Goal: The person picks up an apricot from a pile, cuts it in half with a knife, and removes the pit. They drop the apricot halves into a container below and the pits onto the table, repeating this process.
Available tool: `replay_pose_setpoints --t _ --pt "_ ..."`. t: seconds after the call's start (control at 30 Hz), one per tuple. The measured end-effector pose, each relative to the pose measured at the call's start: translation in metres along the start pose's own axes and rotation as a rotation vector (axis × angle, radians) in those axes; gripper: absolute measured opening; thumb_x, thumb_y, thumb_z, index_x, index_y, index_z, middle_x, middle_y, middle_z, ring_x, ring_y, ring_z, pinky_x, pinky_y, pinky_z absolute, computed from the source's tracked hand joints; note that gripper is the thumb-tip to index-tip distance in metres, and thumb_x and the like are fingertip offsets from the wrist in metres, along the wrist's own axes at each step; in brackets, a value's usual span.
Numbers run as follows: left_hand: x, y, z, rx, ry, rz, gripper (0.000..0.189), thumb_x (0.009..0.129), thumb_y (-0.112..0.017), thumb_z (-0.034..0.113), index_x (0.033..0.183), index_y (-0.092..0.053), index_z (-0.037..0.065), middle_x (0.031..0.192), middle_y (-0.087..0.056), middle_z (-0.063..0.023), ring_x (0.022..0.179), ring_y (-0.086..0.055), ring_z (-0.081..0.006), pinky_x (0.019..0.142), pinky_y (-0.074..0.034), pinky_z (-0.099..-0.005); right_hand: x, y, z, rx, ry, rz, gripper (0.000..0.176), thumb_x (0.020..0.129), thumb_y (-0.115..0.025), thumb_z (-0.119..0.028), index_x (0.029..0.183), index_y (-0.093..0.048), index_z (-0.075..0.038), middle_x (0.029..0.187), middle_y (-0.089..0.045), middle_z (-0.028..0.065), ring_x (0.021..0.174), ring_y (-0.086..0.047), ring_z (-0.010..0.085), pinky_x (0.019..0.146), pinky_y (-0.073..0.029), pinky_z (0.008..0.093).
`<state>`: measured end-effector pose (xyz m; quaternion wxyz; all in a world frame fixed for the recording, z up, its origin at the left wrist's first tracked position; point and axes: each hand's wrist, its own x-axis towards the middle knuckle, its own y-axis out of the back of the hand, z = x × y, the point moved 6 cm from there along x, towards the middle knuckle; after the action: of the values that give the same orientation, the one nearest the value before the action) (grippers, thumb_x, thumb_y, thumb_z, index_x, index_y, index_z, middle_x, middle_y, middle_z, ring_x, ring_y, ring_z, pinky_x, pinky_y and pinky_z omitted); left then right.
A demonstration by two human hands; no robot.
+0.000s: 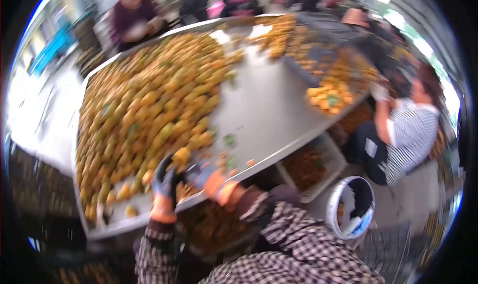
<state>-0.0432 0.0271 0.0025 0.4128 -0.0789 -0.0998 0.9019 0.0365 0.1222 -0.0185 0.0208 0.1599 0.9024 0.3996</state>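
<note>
My left hand (167, 184), in a dark glove with an orange cuff, is closed around a yellow-orange fruit (181, 157) above the front edge of a metal table (264, 92). Just to its right is my right hand (206, 178), in a greyish glove with an orange cuff; its fingers are blurred, and what they hold, if anything, cannot be made out. A large heap of yellow-green fruit (144, 99) covers the table's left part. Small scraps and green leaves (229, 140) lie near my hands.
A white bucket (337, 204) stands right of my body, beside a crate of brown scraps (303, 169). A co-worker in a striped top (411, 129) sits at the right edge near more fruit (328, 97). Other people are along the far side.
</note>
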Motion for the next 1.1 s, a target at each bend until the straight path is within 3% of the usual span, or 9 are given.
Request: replay_pose_setpoints --t 0.03,0.07,0.2,0.47,0.53,0.6,0.73,0.93,1.1 --pt "-0.002 0.001 0.004 -0.056 -0.022 -0.010 0.047 0.093 -0.056 0.021 0.135 -0.049 0.002 0.118 -0.059 -0.0070 0.086 -0.060 -0.0116 0.071 -0.049 -0.0253 -0.005 0.005 0.002 0.702 -0.174 0.062 0.048 0.092 -0.061 -0.019 0.136 -0.046 -0.004 0.129 -0.058 0.0130 0.115 -0.058 0.0222 0.095 -0.047 0.0346" --pt "-0.011 -0.004 0.013 -0.007 0.026 -0.078 0.050 0.092 -0.055 0.022 0.137 -0.047 0.001 0.115 -0.060 -0.0060 0.073 -0.057 -0.0095 0.065 -0.048 -0.0245 -0.016 0.017 -0.004 0.452 -0.018 0.195 0.049 0.089 -0.063 -0.010 0.135 -0.046 -0.005 0.116 -0.065 0.0107 0.102 -0.064 0.0210 0.086 -0.051 0.0307" --pt "-0.011 -0.002 0.028 -0.075 -0.007 -0.159 0.058 0.089 -0.056 0.024 0.140 -0.042 0.000 0.120 -0.060 -0.0097 0.074 -0.060 -0.0109 0.057 -0.046 -0.0206 -0.009 0.003 0.015 1.355 -0.243 0.046 0.054 0.089 -0.058 0.003 0.139 -0.042 -0.006 0.096 -0.065 0.0025 0.075 -0.059 0.0069 0.066 -0.050 0.0207" --pt "-0.016 0.034 0.027 -0.129 0.061 -0.121 0.062 0.084 -0.062 0.013 0.141 -0.041 0.002 0.123 -0.060 -0.0117 0.080 -0.062 -0.0112 0.058 -0.045 -0.0179 -0.013 0.009 0.002 0.911 -0.200 0.100 0.049 0.088 -0.062 -0.001 0.134 -0.045 -0.002 0.110 -0.064 0.0083 0.097 -0.063 0.0103 0.076 -0.051 0.0212" --pt "-0.013 0.041 0.023 -0.043 0.020 -0.073 0.055 0.076 -0.060 0.002 0.130 -0.050 0.000 0.102 -0.062 -0.0057 0.073 -0.061 -0.0100 0.056 -0.044 -0.0199 -0.011 0.010 -0.009 0.640 0.045 0.105 0.043 0.091 -0.061 -0.005 0.131 -0.048 -0.002 0.094 -0.062 0.0039 0.084 -0.058 0.0082 0.073 -0.050 0.0232" --pt "-0.014 0.048 0.021 -0.061 0.069 -0.042 0.049 0.074 -0.061 -0.002 0.122 -0.055 -0.001 0.097 -0.062 -0.0036 0.072 -0.060 -0.0082 0.057 -0.043 -0.0186 -0.015 0.016 -0.014 0.421 0.061 0.066 0.043 0.090 -0.062 -0.005 0.131 -0.049 -0.001 0.102 -0.062 0.0057 0.093 -0.057 0.0090 0.080 -0.049 0.0236" --pt "-0.023 0.045 0.011 -0.053 0.094 -0.123 0.042 0.083 -0.062 0.005 0.124 -0.057 0.006 0.092 -0.061 0.0015 0.071 -0.053 -0.0032 0.056 -0.038 -0.0164 -0.013 0.025 -0.020 0.468 -0.005 0.021 0.043 0.087 -0.068 -0.011 0.125 -0.052 -0.001 0.110 -0.066 0.0141 0.102 -0.063 0.0158 0.085 -0.051 0.0294" --pt "-0.024 0.024 0.000 -0.028 0.114 -0.157 0.043 0.085 -0.062 0.005 0.127 -0.054 0.004 0.103 -0.064 -0.0009 0.063 -0.046 -0.0001 0.054 -0.036 -0.0140 -0.007 0.028 -0.011 1.074 -0.202 0.154 0.015 0.092 -0.063 -0.013 0.105 -0.060 -0.005 0.077 -0.060 -0.0033 0.062 -0.051 0.0021 0.053 -0.040 0.0188" --pt "-0.022 0.011 -0.010 0.187 -0.005 -0.319 0.043 0.082 -0.066 0.003 0.123 -0.056 0.003 0.116 -0.060 -0.0040 0.108 -0.055 -0.0132 0.096 -0.043 -0.0272 -0.006 0.066 -0.027 1.434 0.039 0.617 0.024 0.098 -0.054 -0.026 0.107 -0.055 -0.004 0.064 -0.052 0.0031 0.042 -0.044 0.0103 0.036 -0.035 0.0231"
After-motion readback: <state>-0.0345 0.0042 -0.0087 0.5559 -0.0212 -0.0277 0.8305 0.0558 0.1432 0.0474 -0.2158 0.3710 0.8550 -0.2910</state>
